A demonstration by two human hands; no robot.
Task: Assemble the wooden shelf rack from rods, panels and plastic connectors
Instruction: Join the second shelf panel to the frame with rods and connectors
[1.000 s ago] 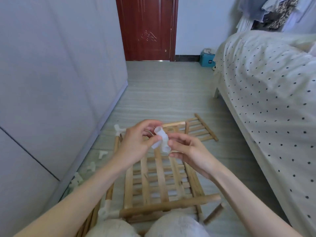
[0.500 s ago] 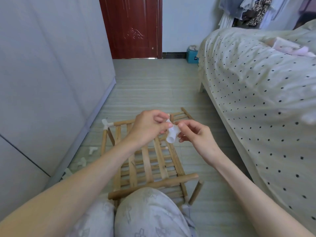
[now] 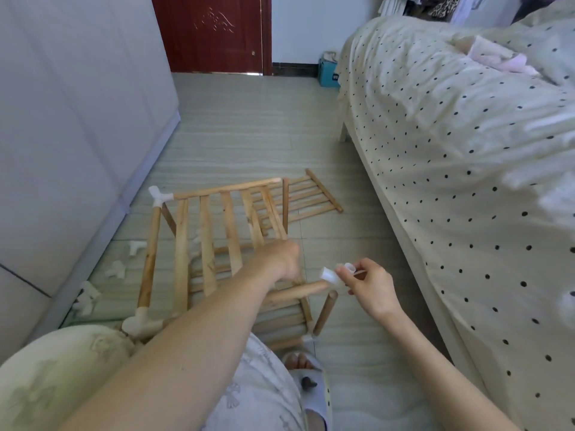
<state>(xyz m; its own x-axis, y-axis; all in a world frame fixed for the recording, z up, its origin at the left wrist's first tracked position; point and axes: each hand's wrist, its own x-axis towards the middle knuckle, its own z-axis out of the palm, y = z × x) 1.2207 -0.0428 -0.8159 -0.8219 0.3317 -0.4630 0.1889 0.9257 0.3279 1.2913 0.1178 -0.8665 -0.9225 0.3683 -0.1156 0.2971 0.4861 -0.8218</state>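
1. We held the white plastic connector (image 3: 334, 276) pinched in the right hand (image 3: 370, 290), its open socket facing left toward the bare end of the near rod (image 3: 298, 293), which it touched or all but touched
2. That rod's long axis ran left to right across the front of the half-built rack (image 3: 214, 244), rising slightly toward the grip, so we judged the coming push had to go leftward along it
3. Our left hand (image 3: 280, 259) sat just behind the rod end over the slats; its fingers were hidden, so we could not tell whether it clenched anything
4. A short upright rod (image 3: 325, 312) leaned just below the connector, a likely snag
5. The bed (image 3: 435, 188) bounded us on the right, with open floor (image 3: 357, 353) between; spare connectors (image 3: 116, 270) lay well apart by the wall
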